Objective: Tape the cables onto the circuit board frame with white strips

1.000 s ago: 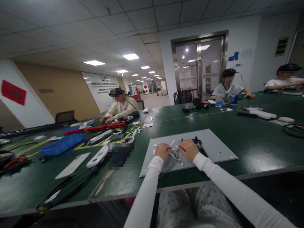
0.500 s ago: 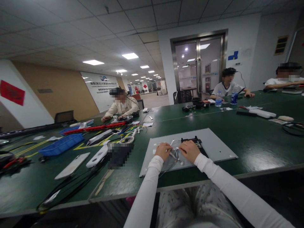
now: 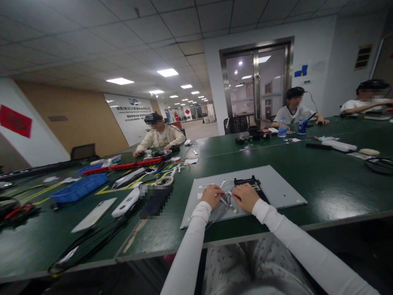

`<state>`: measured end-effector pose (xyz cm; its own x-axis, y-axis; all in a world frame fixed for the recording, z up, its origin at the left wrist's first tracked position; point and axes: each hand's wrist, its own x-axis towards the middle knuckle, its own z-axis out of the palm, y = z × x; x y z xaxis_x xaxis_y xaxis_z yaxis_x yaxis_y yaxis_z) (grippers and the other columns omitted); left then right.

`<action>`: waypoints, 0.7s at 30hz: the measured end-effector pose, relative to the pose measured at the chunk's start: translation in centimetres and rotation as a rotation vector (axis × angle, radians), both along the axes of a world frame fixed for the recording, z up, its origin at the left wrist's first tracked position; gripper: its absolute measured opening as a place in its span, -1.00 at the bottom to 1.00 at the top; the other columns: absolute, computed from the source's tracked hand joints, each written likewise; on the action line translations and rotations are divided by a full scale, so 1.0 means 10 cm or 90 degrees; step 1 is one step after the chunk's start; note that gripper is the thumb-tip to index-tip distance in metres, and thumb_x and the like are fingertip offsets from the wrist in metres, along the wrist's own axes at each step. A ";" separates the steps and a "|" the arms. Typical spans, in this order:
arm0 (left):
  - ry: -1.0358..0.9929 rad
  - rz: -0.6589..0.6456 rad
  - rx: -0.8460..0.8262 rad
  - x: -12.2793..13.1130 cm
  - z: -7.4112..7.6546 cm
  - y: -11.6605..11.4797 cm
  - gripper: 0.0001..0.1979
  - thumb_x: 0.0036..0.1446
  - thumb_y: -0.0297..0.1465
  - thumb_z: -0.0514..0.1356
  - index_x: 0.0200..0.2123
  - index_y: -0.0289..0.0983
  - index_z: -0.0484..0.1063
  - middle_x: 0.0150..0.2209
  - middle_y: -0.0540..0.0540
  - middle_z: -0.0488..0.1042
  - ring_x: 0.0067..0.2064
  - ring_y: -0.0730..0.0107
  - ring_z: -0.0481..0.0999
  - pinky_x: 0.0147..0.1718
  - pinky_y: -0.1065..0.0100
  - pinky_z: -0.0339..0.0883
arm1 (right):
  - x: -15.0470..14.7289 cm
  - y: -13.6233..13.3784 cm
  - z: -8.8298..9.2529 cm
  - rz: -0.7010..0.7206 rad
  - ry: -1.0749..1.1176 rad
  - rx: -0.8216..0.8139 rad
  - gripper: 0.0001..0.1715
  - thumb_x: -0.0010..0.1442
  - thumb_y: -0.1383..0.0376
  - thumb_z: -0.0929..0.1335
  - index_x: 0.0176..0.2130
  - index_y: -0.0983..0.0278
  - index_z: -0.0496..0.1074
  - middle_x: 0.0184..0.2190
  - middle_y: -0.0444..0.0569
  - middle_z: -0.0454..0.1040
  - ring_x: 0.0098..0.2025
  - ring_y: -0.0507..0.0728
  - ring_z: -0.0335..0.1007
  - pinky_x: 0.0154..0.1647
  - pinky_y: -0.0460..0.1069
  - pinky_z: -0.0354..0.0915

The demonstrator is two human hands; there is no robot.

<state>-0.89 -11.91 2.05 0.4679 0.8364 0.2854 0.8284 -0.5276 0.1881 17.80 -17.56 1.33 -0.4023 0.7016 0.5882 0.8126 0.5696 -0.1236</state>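
Note:
Both hands work over a flat grey panel (image 3: 276, 184) that lies on the green table. My left hand (image 3: 212, 195) has its fingers closed in a pinch on a thin bundle of cables (image 3: 227, 199) with white connectors. From the other side my right hand (image 3: 245, 196) pinches the same cables, its fingertips a short way from the left ones. Some clear plastic film seems to lie beneath the cables. A black frame-like part with a circuit board (image 3: 256, 184) rests on the panel, partly covered by my right hand.
To the left are a white phone (image 3: 94, 215), a white handheld device (image 3: 126, 201) and a blue tray (image 3: 79, 187). Two bottles (image 3: 302, 124) stand across the table (image 3: 325, 180). Several people sit around it, one person (image 3: 159, 135) at the far left.
My fingers have shifted only slightly on the cables. The person across on the left has raised their head a little and moved their hands.

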 end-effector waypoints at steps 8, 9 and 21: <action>-0.002 0.002 0.002 -0.01 -0.02 0.01 -0.71 -0.08 -0.51 0.05 -0.34 -0.11 0.48 -0.25 -0.04 0.39 -0.11 0.28 0.25 -0.06 0.25 0.10 | 0.02 -0.02 -0.01 -0.002 -0.025 -0.006 -0.86 0.04 0.34 0.22 -0.40 0.26 0.37 -0.40 -0.03 0.36 -0.26 0.10 0.13 -0.26 0.02 -0.05; -0.002 0.000 0.003 -0.01 -0.02 0.01 -0.72 -0.07 -0.51 0.05 -0.34 -0.12 0.48 -0.25 -0.04 0.39 -0.11 0.28 0.25 -0.07 0.25 0.10 | 0.02 -0.02 -0.01 -0.002 -0.028 -0.007 -0.86 0.03 0.34 0.23 -0.40 0.26 0.37 -0.40 -0.03 0.36 -0.25 0.11 0.12 -0.27 0.02 -0.05; -0.006 -0.011 0.018 -0.03 -0.07 0.04 -0.74 -0.06 -0.49 0.05 -0.35 -0.13 0.48 -0.26 -0.04 0.39 -0.11 0.30 0.26 -0.05 0.26 0.09 | 0.02 -0.03 -0.03 0.022 -0.016 -0.028 -0.86 -0.03 0.37 0.26 -0.39 0.25 0.39 -0.32 -0.04 0.32 -0.16 0.12 0.03 -0.22 0.03 -0.06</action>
